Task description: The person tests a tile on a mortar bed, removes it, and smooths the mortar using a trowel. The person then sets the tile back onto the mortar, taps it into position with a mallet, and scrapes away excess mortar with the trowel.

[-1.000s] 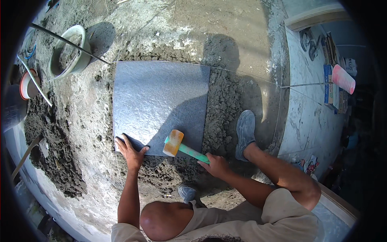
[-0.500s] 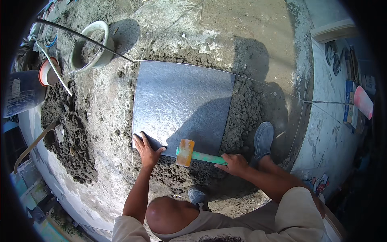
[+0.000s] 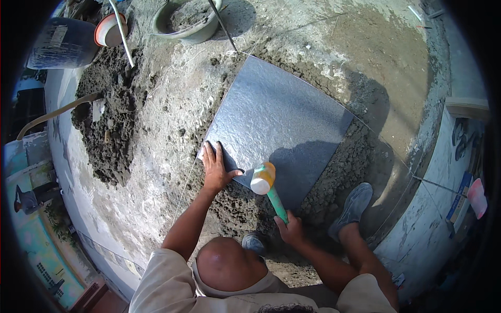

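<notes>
On the far left, a dark blue barrel [image 3: 62, 44] carries a pale label patch, its writing too small to read. A wooden handle [image 3: 52, 112] runs into a dark mortar heap [image 3: 112, 151], its end hidden there. The top edge cuts off a grey bucket [image 3: 201, 34] of mortar. The left hand [image 3: 215, 169] lies with fingers spread on the near-left corner of the tile [image 3: 292, 109], gripping nothing. The tile, square, dark grey and slate-textured, sits mid-view on crumbly mortar, glossy leftward, shadowed lower right. Over its near edge is an orange-and-white mallet [image 3: 267, 182]; contact cannot be told. The right hand [image 3: 290, 229] has its fingers closed around the green shaft, partly out of sight. Far right, a blue box [image 3: 460, 194] bears blurred lettering.
</notes>
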Demonstrator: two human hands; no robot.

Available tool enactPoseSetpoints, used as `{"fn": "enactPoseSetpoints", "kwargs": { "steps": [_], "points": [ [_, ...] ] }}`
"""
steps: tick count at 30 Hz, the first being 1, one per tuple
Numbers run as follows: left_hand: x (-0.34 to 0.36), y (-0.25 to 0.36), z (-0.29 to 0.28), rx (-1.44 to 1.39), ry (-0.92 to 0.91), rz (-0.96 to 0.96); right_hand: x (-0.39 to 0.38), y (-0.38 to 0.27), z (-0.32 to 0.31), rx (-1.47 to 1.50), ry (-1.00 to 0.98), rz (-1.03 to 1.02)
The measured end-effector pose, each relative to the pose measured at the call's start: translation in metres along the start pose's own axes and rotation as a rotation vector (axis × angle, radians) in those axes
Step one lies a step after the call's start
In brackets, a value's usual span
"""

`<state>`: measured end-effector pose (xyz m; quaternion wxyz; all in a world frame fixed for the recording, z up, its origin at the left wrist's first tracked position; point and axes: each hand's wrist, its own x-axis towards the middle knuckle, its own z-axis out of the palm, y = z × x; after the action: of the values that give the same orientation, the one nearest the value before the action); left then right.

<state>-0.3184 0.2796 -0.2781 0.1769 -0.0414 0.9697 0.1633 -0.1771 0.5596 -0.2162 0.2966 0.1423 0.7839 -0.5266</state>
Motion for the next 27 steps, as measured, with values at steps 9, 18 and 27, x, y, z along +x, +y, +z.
{"fn": "enactPoseSetpoints", "kwargs": {
  "steps": [9,18,27],
  "points": [
    [-0.004,-0.002,-0.004,-0.008,-0.036,-0.069,0.044,-0.038,0.034,0.214,0.066,-0.027],
    [0.000,0.013,0.001,-0.035,-0.020,-0.053,0.106,-0.089,0.050,0.385,-0.008,0.071],
    [-0.026,0.054,-0.011,0.079,-0.155,0.139,-0.029,-0.022,0.019,0.541,0.150,-0.105]
  ]
}}
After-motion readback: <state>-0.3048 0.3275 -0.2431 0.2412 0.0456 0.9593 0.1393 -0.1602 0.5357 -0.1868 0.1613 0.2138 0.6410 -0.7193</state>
